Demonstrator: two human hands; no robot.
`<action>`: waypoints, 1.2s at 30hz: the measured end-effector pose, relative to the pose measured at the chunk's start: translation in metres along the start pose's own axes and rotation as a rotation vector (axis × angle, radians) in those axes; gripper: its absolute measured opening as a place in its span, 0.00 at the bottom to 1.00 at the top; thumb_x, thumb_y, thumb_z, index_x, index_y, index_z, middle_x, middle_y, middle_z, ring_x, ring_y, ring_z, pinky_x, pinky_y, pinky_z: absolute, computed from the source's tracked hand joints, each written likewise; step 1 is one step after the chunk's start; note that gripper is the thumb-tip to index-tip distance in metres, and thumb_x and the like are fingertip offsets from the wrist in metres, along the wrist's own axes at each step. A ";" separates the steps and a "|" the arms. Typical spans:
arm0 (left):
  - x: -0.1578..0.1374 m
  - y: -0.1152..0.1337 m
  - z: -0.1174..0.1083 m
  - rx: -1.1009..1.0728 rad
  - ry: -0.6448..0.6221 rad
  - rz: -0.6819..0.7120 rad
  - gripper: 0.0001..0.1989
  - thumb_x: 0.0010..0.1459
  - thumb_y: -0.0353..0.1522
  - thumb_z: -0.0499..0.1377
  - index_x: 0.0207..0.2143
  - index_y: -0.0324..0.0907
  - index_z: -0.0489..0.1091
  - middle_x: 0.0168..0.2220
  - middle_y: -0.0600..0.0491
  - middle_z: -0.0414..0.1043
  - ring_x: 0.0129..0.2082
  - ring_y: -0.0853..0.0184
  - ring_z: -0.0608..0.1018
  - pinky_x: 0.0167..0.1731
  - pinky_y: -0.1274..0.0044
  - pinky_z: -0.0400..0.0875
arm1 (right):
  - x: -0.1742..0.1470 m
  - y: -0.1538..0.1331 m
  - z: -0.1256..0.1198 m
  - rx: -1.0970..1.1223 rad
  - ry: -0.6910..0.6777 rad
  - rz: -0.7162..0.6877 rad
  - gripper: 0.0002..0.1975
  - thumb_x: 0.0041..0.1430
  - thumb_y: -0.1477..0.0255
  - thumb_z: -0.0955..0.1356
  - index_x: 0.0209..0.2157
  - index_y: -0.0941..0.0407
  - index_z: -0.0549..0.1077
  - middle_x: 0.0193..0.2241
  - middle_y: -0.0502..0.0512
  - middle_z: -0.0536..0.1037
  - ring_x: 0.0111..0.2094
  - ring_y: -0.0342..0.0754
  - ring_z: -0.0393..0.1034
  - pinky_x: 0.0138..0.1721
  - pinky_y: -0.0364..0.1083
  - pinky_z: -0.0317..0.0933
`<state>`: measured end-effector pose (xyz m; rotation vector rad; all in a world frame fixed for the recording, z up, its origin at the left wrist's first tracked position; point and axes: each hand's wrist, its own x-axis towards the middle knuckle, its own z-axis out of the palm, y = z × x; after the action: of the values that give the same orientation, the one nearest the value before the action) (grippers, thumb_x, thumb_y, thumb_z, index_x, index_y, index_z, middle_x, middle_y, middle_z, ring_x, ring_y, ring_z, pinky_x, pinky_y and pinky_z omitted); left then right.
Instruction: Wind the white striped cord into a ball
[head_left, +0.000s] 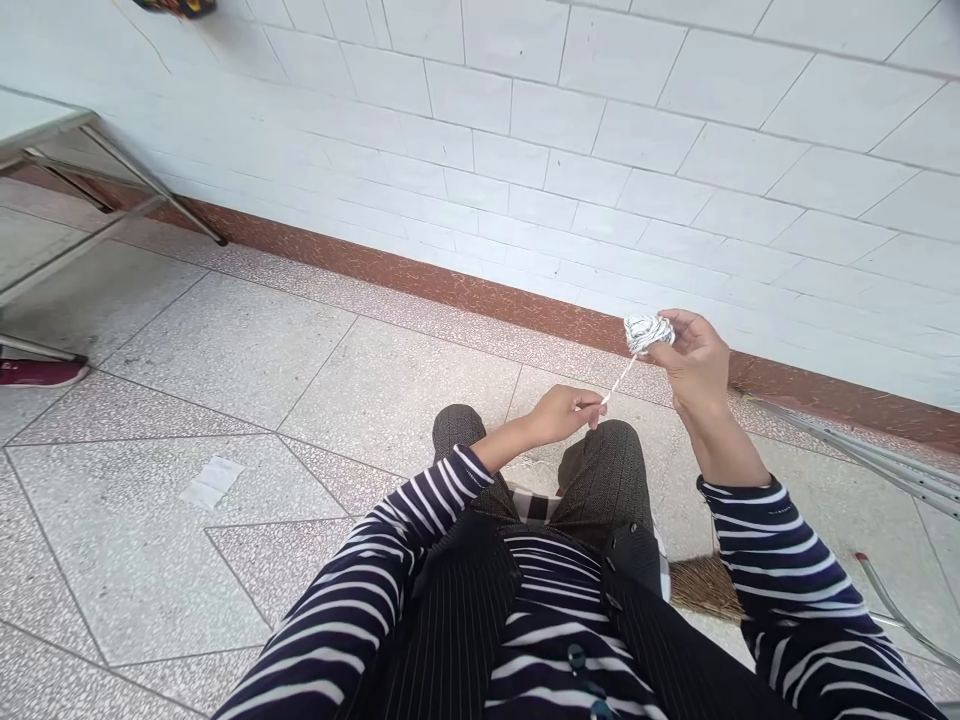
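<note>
- The right hand (697,360) is grasping a small ball of cord (646,333), white with dark flecks; the thumb and the fingers close on its right side.
- The left hand (566,412) is pinching the strand (621,378) with its fingertips; this strand runs obliquely from the underside of the ball and looks nearly straight.
- Both hands are in the air, the left near the knees (604,465). Nothing carries the ball except the right hand; in the view it appears before the edge of the floor (397,370), where the brown skirting (420,272) begins.
- If the left hand would pull too strongly, I think outer loops could slide off the ball and make a tangle.
- If the right fingers would loosen, the ball could probably drop and unroll toward that floor edge, because only one side is gripped.
- If the left pinch would slip, the strand could become slack and twist.
- A fallen ball might also catch on the bristles (701,588), lying beside the person's right leg.
</note>
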<state>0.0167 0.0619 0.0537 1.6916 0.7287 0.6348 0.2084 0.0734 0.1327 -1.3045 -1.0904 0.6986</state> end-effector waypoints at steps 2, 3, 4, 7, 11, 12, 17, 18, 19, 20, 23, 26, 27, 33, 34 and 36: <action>-0.009 0.002 -0.004 0.108 -0.018 0.004 0.17 0.66 0.37 0.55 0.25 0.40 0.73 0.27 0.55 0.75 0.29 0.70 0.74 0.36 0.78 0.64 | 0.003 0.021 -0.003 -0.118 0.024 -0.055 0.21 0.41 0.74 0.74 0.42 0.55 0.77 0.38 0.53 0.79 0.38 0.48 0.72 0.37 0.49 0.70; -0.012 0.005 -0.007 0.181 -0.032 0.012 0.17 0.66 0.36 0.55 0.25 0.40 0.72 0.27 0.55 0.75 0.29 0.69 0.74 0.37 0.78 0.65 | 0.003 0.029 -0.005 -0.172 0.031 -0.072 0.20 0.42 0.74 0.74 0.42 0.55 0.77 0.38 0.53 0.79 0.39 0.49 0.73 0.40 0.49 0.70; -0.015 0.007 -0.009 0.262 -0.043 0.027 0.17 0.66 0.36 0.54 0.25 0.41 0.72 0.26 0.55 0.74 0.28 0.69 0.74 0.38 0.77 0.66 | 0.002 0.036 -0.005 -0.224 0.028 -0.083 0.21 0.43 0.73 0.73 0.43 0.55 0.77 0.40 0.54 0.79 0.41 0.50 0.73 0.42 0.50 0.69; -0.018 0.019 -0.016 0.503 -0.041 0.131 0.16 0.67 0.34 0.54 0.26 0.42 0.72 0.22 0.56 0.71 0.26 0.69 0.72 0.52 0.72 0.66 | -0.005 0.049 -0.004 -0.370 -0.047 -0.074 0.22 0.47 0.70 0.73 0.47 0.55 0.75 0.45 0.57 0.78 0.44 0.53 0.73 0.42 0.51 0.68; -0.010 0.037 -0.029 0.710 0.032 0.291 0.15 0.68 0.31 0.53 0.31 0.43 0.76 0.24 0.55 0.73 0.27 0.68 0.74 0.66 0.63 0.54 | -0.024 0.057 0.005 -0.465 -0.247 -0.011 0.22 0.49 0.68 0.72 0.48 0.54 0.74 0.46 0.59 0.76 0.42 0.53 0.71 0.41 0.53 0.68; -0.005 0.040 -0.033 0.748 0.051 0.312 0.15 0.68 0.30 0.53 0.32 0.43 0.77 0.24 0.54 0.73 0.29 0.67 0.75 0.66 0.62 0.53 | -0.030 0.058 0.007 -0.440 -0.302 0.020 0.21 0.48 0.69 0.72 0.47 0.54 0.74 0.46 0.58 0.76 0.42 0.53 0.71 0.42 0.53 0.68; 0.013 0.034 -0.051 0.824 0.091 0.303 0.16 0.67 0.27 0.52 0.30 0.43 0.77 0.24 0.54 0.73 0.31 0.66 0.75 0.68 0.61 0.50 | -0.062 0.055 0.011 -0.200 -0.537 0.199 0.18 0.45 0.68 0.75 0.40 0.53 0.75 0.40 0.56 0.78 0.41 0.52 0.73 0.40 0.50 0.68; 0.014 0.029 -0.053 0.807 0.090 0.286 0.16 0.67 0.27 0.52 0.30 0.43 0.77 0.25 0.54 0.74 0.32 0.66 0.76 0.68 0.61 0.50 | -0.066 0.053 0.010 -0.117 -0.560 0.247 0.18 0.44 0.67 0.75 0.40 0.53 0.75 0.39 0.55 0.79 0.41 0.52 0.73 0.40 0.50 0.68; 0.015 0.023 -0.053 0.779 0.087 0.269 0.16 0.67 0.28 0.52 0.30 0.42 0.77 0.27 0.53 0.75 0.34 0.66 0.76 0.68 0.61 0.51 | -0.069 0.050 0.008 -0.021 -0.567 0.301 0.19 0.43 0.67 0.77 0.40 0.53 0.75 0.39 0.55 0.79 0.42 0.51 0.73 0.42 0.50 0.69; 0.014 0.016 -0.052 0.741 0.085 0.249 0.15 0.68 0.29 0.52 0.31 0.42 0.77 0.29 0.52 0.77 0.35 0.66 0.77 0.67 0.61 0.52 | -0.072 0.046 0.007 0.074 -0.555 0.355 0.21 0.42 0.67 0.78 0.40 0.53 0.76 0.39 0.54 0.79 0.42 0.51 0.73 0.43 0.49 0.69; 0.012 -0.005 -0.046 0.597 0.102 0.149 0.13 0.67 0.30 0.54 0.35 0.42 0.78 0.35 0.51 0.80 0.39 0.64 0.78 0.64 0.64 0.57 | -0.071 0.035 0.004 0.254 -0.448 0.457 0.22 0.39 0.68 0.79 0.40 0.51 0.76 0.39 0.52 0.79 0.41 0.49 0.73 0.44 0.50 0.71; 0.008 -0.019 -0.037 0.433 0.084 0.033 0.14 0.66 0.33 0.55 0.33 0.41 0.79 0.33 0.52 0.79 0.35 0.65 0.77 0.52 0.70 0.66 | -0.065 0.024 0.005 0.335 -0.348 0.499 0.24 0.39 0.69 0.79 0.41 0.49 0.75 0.38 0.50 0.79 0.40 0.50 0.75 0.44 0.54 0.74; 0.006 -0.023 -0.034 0.377 0.064 0.008 0.15 0.66 0.34 0.55 0.32 0.40 0.78 0.31 0.52 0.79 0.34 0.65 0.76 0.48 0.73 0.67 | -0.062 0.022 0.006 0.344 -0.331 0.501 0.26 0.39 0.70 0.79 0.43 0.48 0.75 0.38 0.50 0.79 0.40 0.50 0.75 0.44 0.55 0.74; -0.013 -0.030 -0.015 0.139 -0.118 -0.107 0.18 0.65 0.37 0.55 0.27 0.38 0.76 0.27 0.54 0.76 0.28 0.71 0.73 0.34 0.80 0.64 | -0.037 0.044 0.010 0.139 -0.198 0.340 0.24 0.41 0.69 0.76 0.44 0.53 0.76 0.41 0.53 0.77 0.40 0.51 0.73 0.44 0.54 0.73; -0.017 -0.029 -0.013 0.136 -0.153 -0.116 0.18 0.65 0.37 0.54 0.26 0.38 0.76 0.27 0.54 0.76 0.27 0.71 0.73 0.33 0.80 0.64 | -0.034 0.053 0.009 0.029 -0.148 0.291 0.24 0.41 0.69 0.76 0.44 0.53 0.76 0.40 0.53 0.76 0.40 0.51 0.71 0.43 0.54 0.72; -0.022 -0.028 -0.010 0.173 -0.195 -0.121 0.18 0.65 0.36 0.54 0.26 0.38 0.75 0.26 0.55 0.75 0.26 0.72 0.72 0.33 0.80 0.64 | -0.034 0.074 0.009 -0.225 -0.083 0.236 0.25 0.40 0.67 0.75 0.45 0.54 0.76 0.38 0.53 0.73 0.39 0.51 0.69 0.43 0.54 0.70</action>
<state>-0.0093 0.0568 0.0283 1.8221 0.7560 0.3240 0.2000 0.0599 0.0526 -1.6275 -1.1166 0.8281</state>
